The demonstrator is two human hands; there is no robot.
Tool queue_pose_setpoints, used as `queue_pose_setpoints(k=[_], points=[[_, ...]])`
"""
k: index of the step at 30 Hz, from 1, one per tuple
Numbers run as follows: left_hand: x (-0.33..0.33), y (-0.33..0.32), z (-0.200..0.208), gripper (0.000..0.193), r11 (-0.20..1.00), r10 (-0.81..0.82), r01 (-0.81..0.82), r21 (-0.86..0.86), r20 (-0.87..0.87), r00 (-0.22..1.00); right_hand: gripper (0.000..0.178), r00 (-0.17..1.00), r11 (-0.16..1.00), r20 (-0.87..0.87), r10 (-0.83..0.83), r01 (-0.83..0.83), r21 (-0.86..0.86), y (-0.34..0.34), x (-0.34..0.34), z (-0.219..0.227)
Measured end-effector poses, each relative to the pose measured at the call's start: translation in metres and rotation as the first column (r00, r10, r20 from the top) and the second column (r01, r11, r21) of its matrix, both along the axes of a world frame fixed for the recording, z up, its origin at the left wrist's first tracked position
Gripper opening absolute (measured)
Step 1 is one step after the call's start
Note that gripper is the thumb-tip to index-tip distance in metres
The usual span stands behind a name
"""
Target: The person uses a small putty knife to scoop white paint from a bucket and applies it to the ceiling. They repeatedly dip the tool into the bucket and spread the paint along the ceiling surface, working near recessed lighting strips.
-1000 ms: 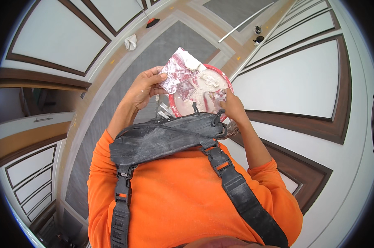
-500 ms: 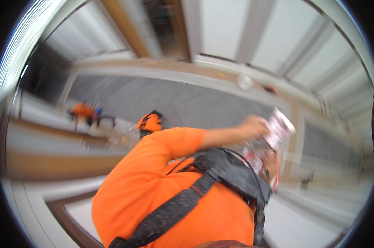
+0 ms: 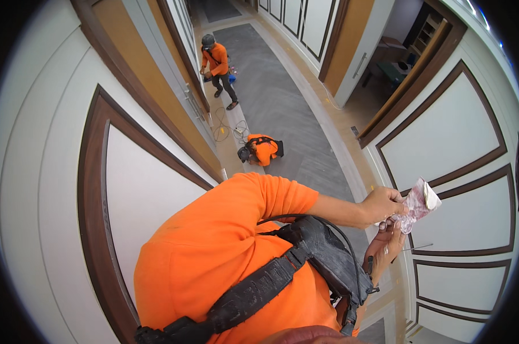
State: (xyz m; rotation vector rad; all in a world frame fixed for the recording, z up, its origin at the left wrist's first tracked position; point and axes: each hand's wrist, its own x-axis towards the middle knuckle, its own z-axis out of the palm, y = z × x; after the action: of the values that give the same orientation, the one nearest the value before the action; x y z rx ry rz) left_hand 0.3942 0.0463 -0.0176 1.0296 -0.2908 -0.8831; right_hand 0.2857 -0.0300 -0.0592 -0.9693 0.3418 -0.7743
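The left hand (image 3: pixel 384 206) had its fingers clamped on the near edge of the smeared sheet (image 3: pixel 415 207), in the air; whether the right hand (image 3: pixel 385 246), just below, gripped it, I could not tell. Tilting could probably make the white paste (image 3: pixel 431 198) slide off the outer edge.

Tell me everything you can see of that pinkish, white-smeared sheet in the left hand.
The sheet is pinkish and streaked with white smears, with a thicker dab of white paste near its outer end. It may be plastic, but the coating hides much of its surface. It is held tilted at the picture's right, its inner end in the left hand; the right hand is just below, and whether it touches is unclear.
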Motion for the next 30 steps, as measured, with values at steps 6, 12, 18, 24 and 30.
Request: queue_pose_setpoints(k=[6,12,18,24,30], points=[[0.013,0.018,-0.009,0.017,0.976,0.171,-0.149,-0.157,0.137,0.976,0.023,0.997,0.996,-0.042,0.07,-0.068,0.051,0.008,0.027,0.034],[0.075,0.127,-0.011,0.036,0.885,0.431,-0.461,-0.069,0.495,0.755,0.016,0.997,0.992,0.057,0.045,-0.051,0.113,-0.014,0.02,0.009],[0.115,0.255,0.114,0.009,0.487,0.46,-0.525,-0.698,0.716,-0.525,0.013,0.998,0.992,0.049,-0.033,0.027,0.121,-0.005,0.021,0.016],[0.068,0.36,0.23,0.021,0.492,0.676,0.072,-0.868,0.328,-0.66,0.013,1.0,0.993,0.012,-0.029,0.027,0.117,0.0,0.022,0.024],[0.069,0.343,0.257,0.029,0.128,0.78,0.054,-0.99,0.067,-0.622,0.014,0.994,0.99,0.102,-0.026,0.011,0.142,0.002,0.025,0.023]])
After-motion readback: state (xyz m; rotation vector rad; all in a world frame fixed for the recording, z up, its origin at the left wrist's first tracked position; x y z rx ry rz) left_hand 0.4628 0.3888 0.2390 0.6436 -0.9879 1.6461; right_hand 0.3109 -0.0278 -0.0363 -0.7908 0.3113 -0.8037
